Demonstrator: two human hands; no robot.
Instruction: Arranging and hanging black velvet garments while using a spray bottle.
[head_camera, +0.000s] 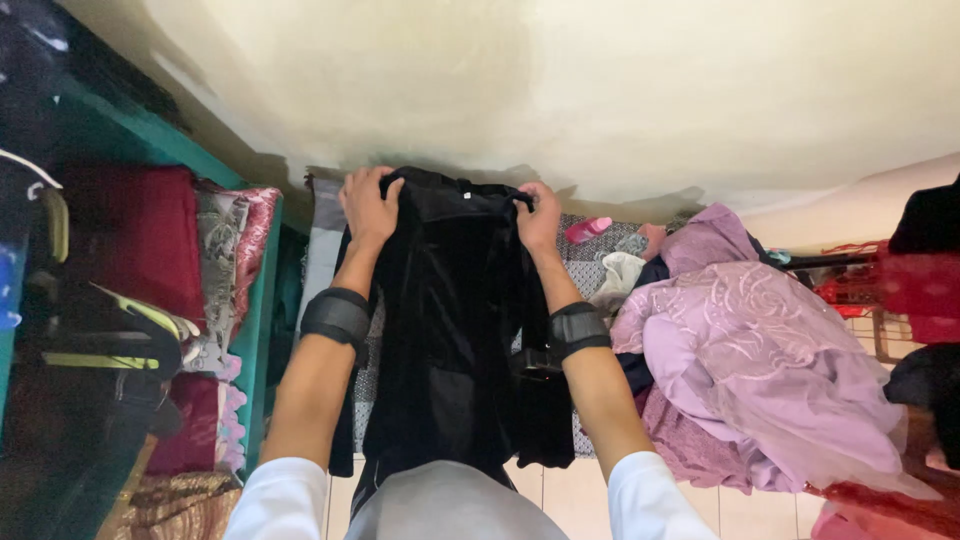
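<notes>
A black velvet garment (455, 330) hangs down in front of me over a patterned mattress (590, 265). My left hand (368, 208) grips its top left corner, fingers curled over the fabric. At the top right corner my right hand (538, 218) pinches the cloth. Both wrists wear black bands and both arms have white sleeves. The lower part of the garment drapes toward my lap.
A heap of lilac embroidered clothes (760, 360) lies to the right on the mattress. A green shelf unit (255, 330) on the left holds folded red and patterned fabrics (150, 240). Red items and a rack (890, 290) stand at the far right. A cream wall (600, 90) is ahead.
</notes>
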